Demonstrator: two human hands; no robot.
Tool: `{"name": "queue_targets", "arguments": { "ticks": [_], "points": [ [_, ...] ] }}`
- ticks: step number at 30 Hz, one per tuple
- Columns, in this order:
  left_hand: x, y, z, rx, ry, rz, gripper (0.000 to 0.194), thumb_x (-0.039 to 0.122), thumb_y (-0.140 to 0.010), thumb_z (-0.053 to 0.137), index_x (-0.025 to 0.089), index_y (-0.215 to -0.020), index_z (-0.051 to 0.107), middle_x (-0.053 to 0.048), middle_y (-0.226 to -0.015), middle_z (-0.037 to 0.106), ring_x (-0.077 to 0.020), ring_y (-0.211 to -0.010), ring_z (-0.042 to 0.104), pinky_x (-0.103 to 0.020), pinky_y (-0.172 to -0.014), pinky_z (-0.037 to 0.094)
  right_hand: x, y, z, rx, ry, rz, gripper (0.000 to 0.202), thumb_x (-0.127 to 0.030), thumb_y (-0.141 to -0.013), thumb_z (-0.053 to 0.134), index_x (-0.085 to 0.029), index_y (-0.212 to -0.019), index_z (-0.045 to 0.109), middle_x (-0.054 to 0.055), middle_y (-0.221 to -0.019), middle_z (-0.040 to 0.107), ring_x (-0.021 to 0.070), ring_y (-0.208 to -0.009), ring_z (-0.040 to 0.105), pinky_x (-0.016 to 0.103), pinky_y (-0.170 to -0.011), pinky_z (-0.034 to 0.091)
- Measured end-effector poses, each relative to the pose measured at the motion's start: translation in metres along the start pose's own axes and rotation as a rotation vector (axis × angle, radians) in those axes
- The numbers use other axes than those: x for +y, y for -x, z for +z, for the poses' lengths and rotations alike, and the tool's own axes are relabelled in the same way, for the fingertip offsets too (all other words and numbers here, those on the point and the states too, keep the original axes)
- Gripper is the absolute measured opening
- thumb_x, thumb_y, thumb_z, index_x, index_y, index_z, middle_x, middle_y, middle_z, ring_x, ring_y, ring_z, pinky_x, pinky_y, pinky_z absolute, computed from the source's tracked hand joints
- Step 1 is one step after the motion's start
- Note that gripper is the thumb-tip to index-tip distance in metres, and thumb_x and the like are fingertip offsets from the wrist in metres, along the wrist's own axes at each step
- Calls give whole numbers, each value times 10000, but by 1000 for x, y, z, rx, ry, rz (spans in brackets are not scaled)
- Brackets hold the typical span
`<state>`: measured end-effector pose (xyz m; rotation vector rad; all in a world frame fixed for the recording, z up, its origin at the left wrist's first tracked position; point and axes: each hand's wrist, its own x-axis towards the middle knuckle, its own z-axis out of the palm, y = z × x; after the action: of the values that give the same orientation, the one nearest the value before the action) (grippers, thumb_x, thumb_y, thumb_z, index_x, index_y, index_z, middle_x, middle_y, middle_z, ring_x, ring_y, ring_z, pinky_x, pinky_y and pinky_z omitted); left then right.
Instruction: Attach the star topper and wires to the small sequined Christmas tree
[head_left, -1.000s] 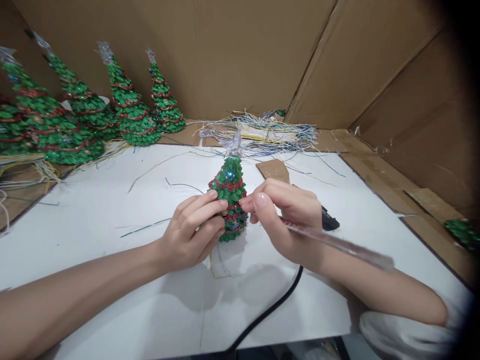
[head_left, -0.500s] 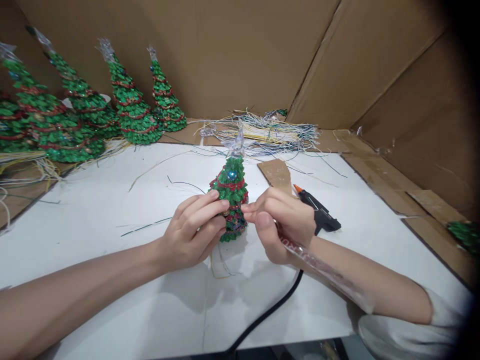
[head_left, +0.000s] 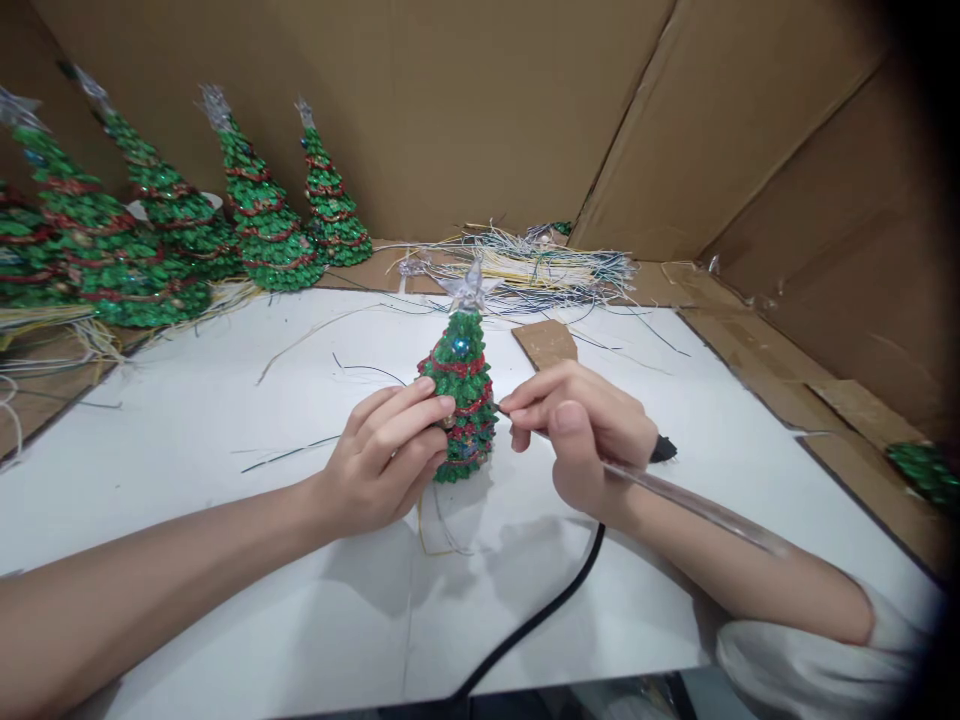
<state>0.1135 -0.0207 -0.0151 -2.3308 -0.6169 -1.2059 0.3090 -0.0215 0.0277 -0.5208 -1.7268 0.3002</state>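
A small green Christmas tree (head_left: 465, 385) with red garlands and a clear star on top stands in the middle of the white surface. Its left side is held by my left hand (head_left: 394, 445), fingers curled against it. My right hand (head_left: 592, 430) pinches a slim tool (head_left: 697, 512) with a long clear handle, too blurred to name exactly. The tool's dark tip points at the tree's right side; whether it touches, I cannot tell. Behind my right hand, a black glue gun (head_left: 664, 449) is mostly hidden. Thin wires (head_left: 424, 525) lie below the tree.
Several similar trees (head_left: 266, 215) stand at the back left beside loose wires. A heap of wires (head_left: 540, 265) lies along the back cardboard edge. A cardboard scrap (head_left: 545, 343) sits behind my right hand. A black cable (head_left: 540, 622) crosses the front. Cardboard walls (head_left: 480, 120) enclose the area.
My right hand has moved a little to the right, away from the tree, uncovering the tool's dark tip and covering more of the glue gun. My left hand stays on the tree.
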Motion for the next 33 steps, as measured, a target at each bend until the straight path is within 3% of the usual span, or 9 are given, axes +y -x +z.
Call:
{"name": "queue_targets", "arguments": {
  "ticks": [6, 11, 14, 22, 27, 33],
  "points": [
    [0, -1, 1, 1, 12, -4, 113, 78, -780, 521, 142, -868, 547, -105, -1075, 535, -245, -1148, 486, -380, -919, 455, 3, -1, 0, -87, -38, 94, 252, -175, -885, 391, -177, -676, 531, 27, -706, 590, 101, -565, 587, 260, -535, 491],
    [1, 0, -1, -4, 10, -2, 108, 77, -779, 524, 138, -865, 548, -108, -1085, 534, -245, -1148, 485, -381, -919, 454, 0, -3, 1, -118, 109, -62, 198, -149, -853, 452, -181, -671, 524, 35, -672, 600, 107, -618, 586, 233, -558, 478],
    [1, 1, -1, -4, 15, -10, 105, 87, -788, 517, 154, -863, 548, -98, -1104, 532, -241, -1158, 480, -386, -922, 457, -5, -5, 1, -157, 178, -71, 206, -149, -846, 476, -187, -649, 522, 37, -665, 610, 104, -627, 584, 220, -568, 471],
    [0, 3, 2, 3, 45, -16, 112, 87, -788, 516, 140, -879, 553, -106, -1112, 525, -249, -1180, 465, -402, -964, 443, -17, -22, -5, -287, 260, 109, 313, -219, -893, 440, -183, -602, 546, 8, -617, 598, 94, -592, 558, 226, -527, 415],
    [-1, -1, 1, 13, 63, -3, 99, 89, -808, 496, 142, -880, 538, -95, -1076, 504, -229, -1184, 459, -375, -960, 474, -14, -26, -5, -262, 149, 326, 339, -274, -908, 424, -182, -618, 574, -34, -471, 561, 84, -468, 524, 231, -487, 409],
    [-1, -3, 1, 10, 69, 6, 106, 70, -802, 493, 115, -888, 536, -104, -1075, 483, -230, -1193, 448, -348, -997, 451, -7, -27, -4, -208, -37, 507, 394, -328, -915, 406, -177, -598, 585, -32, -456, 590, 93, -474, 571, 238, -562, 463]
  ]
}}
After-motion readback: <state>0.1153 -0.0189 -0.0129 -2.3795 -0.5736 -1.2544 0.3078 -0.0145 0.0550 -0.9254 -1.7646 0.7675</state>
